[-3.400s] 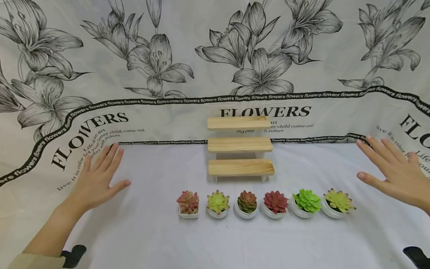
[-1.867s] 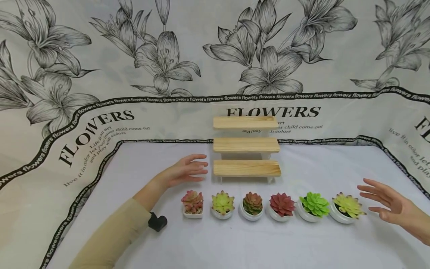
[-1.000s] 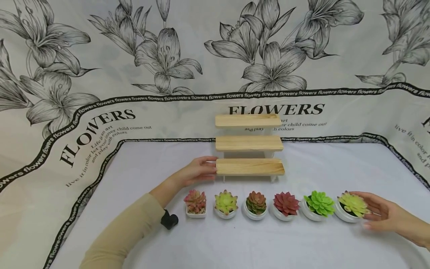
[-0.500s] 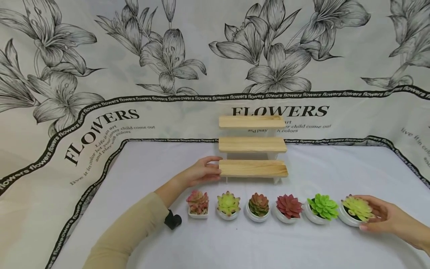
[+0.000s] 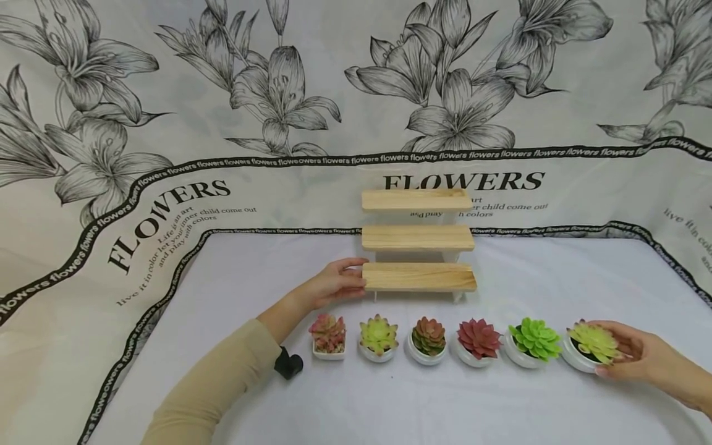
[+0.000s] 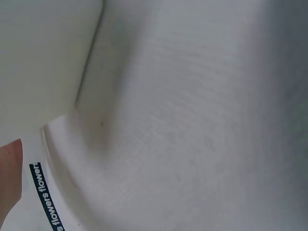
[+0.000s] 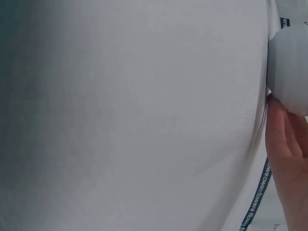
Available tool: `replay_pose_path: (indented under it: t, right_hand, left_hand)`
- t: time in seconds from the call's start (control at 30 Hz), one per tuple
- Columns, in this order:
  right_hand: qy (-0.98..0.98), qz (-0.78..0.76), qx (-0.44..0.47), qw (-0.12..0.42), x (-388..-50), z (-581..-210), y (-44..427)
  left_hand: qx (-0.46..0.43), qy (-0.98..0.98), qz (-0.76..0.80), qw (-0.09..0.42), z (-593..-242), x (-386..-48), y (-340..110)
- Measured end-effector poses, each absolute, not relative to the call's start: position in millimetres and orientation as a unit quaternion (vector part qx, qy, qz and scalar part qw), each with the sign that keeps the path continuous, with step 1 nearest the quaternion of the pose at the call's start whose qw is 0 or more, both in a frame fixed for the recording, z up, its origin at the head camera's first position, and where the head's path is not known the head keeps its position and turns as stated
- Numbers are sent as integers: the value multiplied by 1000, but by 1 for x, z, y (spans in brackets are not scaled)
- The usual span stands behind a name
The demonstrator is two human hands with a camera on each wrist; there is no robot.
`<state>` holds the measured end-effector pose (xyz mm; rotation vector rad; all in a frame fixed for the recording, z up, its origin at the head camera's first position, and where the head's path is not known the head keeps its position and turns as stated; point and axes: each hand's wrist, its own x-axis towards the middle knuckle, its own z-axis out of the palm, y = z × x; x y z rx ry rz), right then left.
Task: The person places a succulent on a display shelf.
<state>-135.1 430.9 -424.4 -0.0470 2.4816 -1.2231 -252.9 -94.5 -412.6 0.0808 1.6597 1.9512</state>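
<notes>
At the left end of a three-tier wooden display stand point(image 5: 419, 277), my left hand point(image 5: 334, 284) grips the edge of the lowest shelf. Only part of that hand point(image 6: 8, 178) enters the left wrist view. Far right in the row, a yellow-green succulent point(image 5: 593, 342) sits in a round white pot point(image 5: 578, 358). My right hand point(image 5: 634, 352) holds this pot from its right side, thumb in front and fingers behind. The right wrist view has the white pot point(image 7: 291, 67) against the fingers of my right hand point(image 7: 288, 144); the plant does not show there.
Left of the held pot stand a bright green succulent point(image 5: 535, 339), a dark red one point(image 5: 478, 338), a brownish-green one point(image 5: 429, 336), a pale green one point(image 5: 379, 334) and a pink one point(image 5: 327, 334) in a square pot. A flower-print cloth point(image 5: 300, 198) hangs behind.
From lying flat and wide apart, my hands have moved in: the left to the stand's lowest shelf, the right to the rightmost pot. Over the last half second almost nothing has moved.
</notes>
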Motion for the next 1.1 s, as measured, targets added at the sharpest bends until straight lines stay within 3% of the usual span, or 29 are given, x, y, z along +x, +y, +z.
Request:
replay_pose_path:
  t: [0.57,1.1]
  right_hand:
    - [918,-361,29,162,-138,-395,429]
    - [926,-375,32,41,-152,-366,417]
  left_hand:
    - [12,635,725,267,-412,-251,-92]
    - [-1,644,722,253,-413,-251,-89]
